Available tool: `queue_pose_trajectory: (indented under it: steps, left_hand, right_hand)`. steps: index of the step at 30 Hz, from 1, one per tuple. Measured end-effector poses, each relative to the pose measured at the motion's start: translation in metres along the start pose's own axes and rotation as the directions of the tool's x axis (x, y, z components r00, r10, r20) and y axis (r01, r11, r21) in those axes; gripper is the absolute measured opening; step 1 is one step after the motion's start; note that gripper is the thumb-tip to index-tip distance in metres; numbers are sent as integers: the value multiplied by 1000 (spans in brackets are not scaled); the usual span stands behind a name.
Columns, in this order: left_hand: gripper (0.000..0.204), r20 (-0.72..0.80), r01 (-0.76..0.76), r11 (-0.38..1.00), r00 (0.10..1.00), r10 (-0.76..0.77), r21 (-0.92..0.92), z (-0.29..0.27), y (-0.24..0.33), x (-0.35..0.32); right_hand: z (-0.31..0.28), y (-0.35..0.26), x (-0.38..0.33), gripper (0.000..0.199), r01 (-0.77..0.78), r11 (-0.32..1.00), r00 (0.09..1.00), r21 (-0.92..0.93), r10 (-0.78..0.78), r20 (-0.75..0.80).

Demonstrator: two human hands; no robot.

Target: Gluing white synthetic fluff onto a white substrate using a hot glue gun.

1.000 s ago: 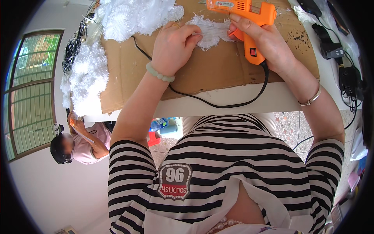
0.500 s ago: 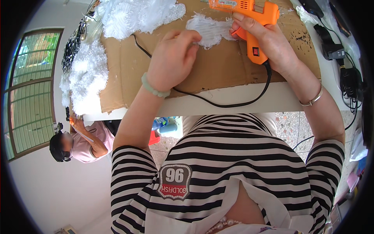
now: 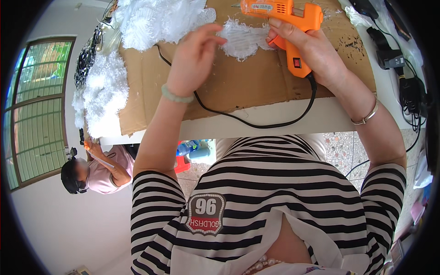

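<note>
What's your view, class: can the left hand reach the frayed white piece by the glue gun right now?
Probably yes: the left hand looks empty, close to the left edge of the frayed white piece; the glue gun in the right hand leaves that side free.

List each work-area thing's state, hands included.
Orange glue gun: held, nozzle pointing left
Red switch: position unclear
Right hand: closed around the glue gun
Left hand: loosely open, no grasp visible
White fringed piece: lying on cardboard
Black cord: slack, curving
Cardboard: dark-specked at right
</note>
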State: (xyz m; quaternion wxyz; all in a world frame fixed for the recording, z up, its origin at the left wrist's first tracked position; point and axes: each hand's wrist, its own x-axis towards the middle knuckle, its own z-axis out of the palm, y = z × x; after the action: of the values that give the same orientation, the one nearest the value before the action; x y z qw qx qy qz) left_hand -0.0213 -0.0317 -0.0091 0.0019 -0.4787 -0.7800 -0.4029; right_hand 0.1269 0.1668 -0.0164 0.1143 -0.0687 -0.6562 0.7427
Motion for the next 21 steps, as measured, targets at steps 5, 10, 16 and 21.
queue_pose_trajectory:
  steps: [5, 10, 16, 21]
  left_hand:
    - [23, 93, 228, 958, 972, -214, -174, -3, -6, 19]
    - [25, -127, 120, 954, 979, -160, -274, -19, -11, 20]
    - [19, 12, -44, 997, 999, 43, 69, -3, -12, 23]
    - [19, -189, 100, 990, 975, -118, -101, -26, -6, 41]
  right_hand:
    - [-3, 1, 0, 42, -14, 1000, 1000, 12, 14, -19]
    - [0, -2, -1, 41, -49, 999, 998, 19, 50, -32]
    - [0, -3, 0, 39, -51, 998, 998, 24, 51, -20]
    - [-1, 2, 0, 37, -45, 997, 998, 67, 48, -50]
